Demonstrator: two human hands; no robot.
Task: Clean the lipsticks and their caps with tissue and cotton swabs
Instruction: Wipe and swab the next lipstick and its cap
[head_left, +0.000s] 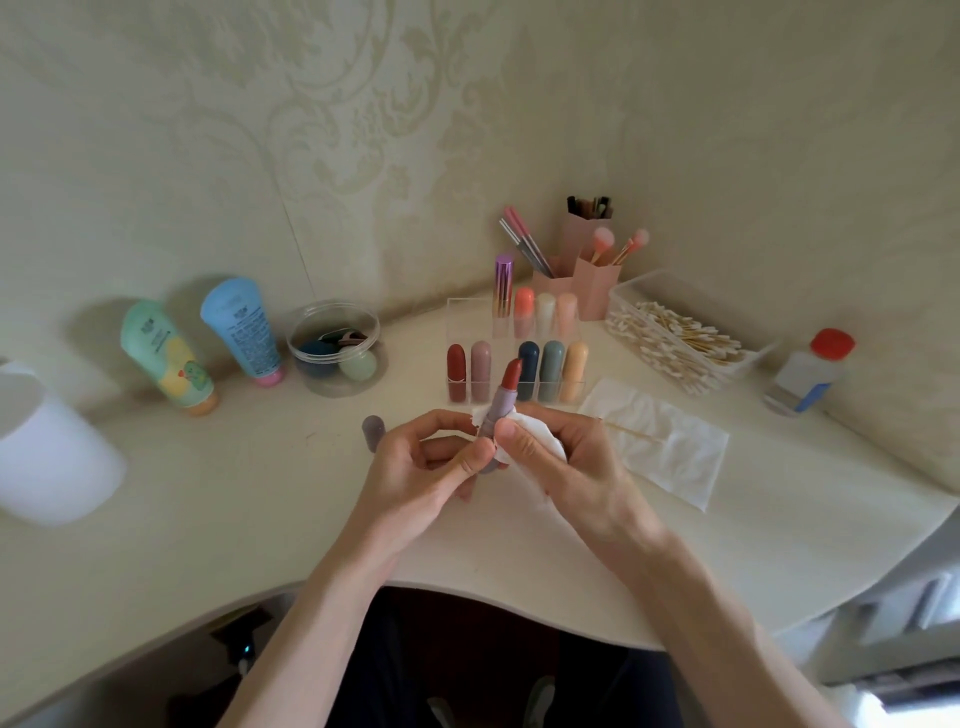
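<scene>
Step in hand: wiping the lipstick (500, 402) barrel. Left hand (439, 457) fingers clamp its base above the tabletop (260, 493); right hand (550, 447) fingers press tissue (540, 434) against it. Bullet extended, cap (373, 431) standing apart, left. Next, likely: turn the barrel, then clean the cap.
</scene>
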